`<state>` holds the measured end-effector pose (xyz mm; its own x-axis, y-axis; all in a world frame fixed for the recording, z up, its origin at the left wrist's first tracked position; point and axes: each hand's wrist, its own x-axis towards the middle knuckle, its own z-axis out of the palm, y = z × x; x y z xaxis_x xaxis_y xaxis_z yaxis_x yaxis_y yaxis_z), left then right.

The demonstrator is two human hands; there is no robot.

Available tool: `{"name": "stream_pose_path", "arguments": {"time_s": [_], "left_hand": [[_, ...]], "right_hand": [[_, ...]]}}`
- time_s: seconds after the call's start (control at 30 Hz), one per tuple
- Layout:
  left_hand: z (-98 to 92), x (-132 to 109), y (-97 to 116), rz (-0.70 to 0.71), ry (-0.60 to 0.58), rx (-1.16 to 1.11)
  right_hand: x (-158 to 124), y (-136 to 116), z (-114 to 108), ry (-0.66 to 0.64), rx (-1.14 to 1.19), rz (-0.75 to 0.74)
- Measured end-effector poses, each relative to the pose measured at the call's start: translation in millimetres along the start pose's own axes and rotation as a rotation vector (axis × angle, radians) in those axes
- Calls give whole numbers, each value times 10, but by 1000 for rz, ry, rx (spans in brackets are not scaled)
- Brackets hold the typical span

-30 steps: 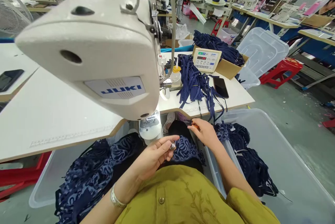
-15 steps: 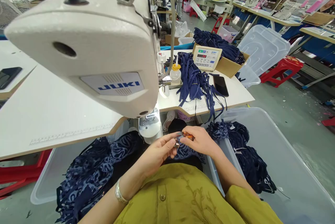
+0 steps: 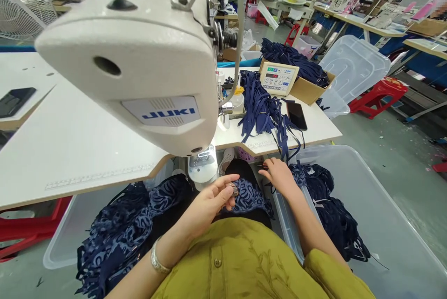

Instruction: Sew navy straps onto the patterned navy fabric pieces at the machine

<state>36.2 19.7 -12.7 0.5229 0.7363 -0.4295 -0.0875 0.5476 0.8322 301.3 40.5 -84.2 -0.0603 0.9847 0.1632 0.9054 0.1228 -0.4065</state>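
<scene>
My left hand (image 3: 216, 196) is closed, pinching a small metal bobbin (image 3: 233, 189) between thumb and fingers, just above my lap. Farther right, below the table edge, my right hand (image 3: 279, 175) has its fingers round an orange-handled tool (image 3: 265, 165) that looks like thread snips; most of it is hidden. A blue patterned fabric piece (image 3: 246, 196) lies on my lap under the left hand. Left of the hands stands the sewing machine head (image 3: 146, 66), its lower arm (image 3: 202, 166) close to my left fingers.
A bin of patterned garments (image 3: 122, 229) is at my left; another clear bin (image 3: 377, 215) with dark garments is at my right. On the table (image 3: 94, 145) are navy straps (image 3: 258, 103), a control panel (image 3: 278, 78) and a phone (image 3: 296, 116). A red stool (image 3: 379, 96) stands beyond.
My right hand has moved right, away from my left hand, with the orange-handled tool. The left hand stays in place with the bobbin. The view has shifted slightly left.
</scene>
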Motion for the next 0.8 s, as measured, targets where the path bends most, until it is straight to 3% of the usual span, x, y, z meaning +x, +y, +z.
{"name": "stream_pose_path", "arguments": {"time_s": [0.13, 0.23, 0.33, 0.6, 0.8], "left_hand": [[16, -4, -9, 52, 11, 12], [39, -8, 4, 84, 14, 12], [57, -30, 39, 81, 13, 39], [24, -78, 46, 121, -7, 62], [14, -109, 19, 102, -28, 61]], "right_hand": [[-51, -309, -85, 7, 486, 7], [-127, -710, -184, -152, 936, 88], [-182, -982, -201, -273, 1188, 111], [-178, -1101, -93, -261, 1264, 134], [-195, -1184, -123, -249, 1098, 62]]}}
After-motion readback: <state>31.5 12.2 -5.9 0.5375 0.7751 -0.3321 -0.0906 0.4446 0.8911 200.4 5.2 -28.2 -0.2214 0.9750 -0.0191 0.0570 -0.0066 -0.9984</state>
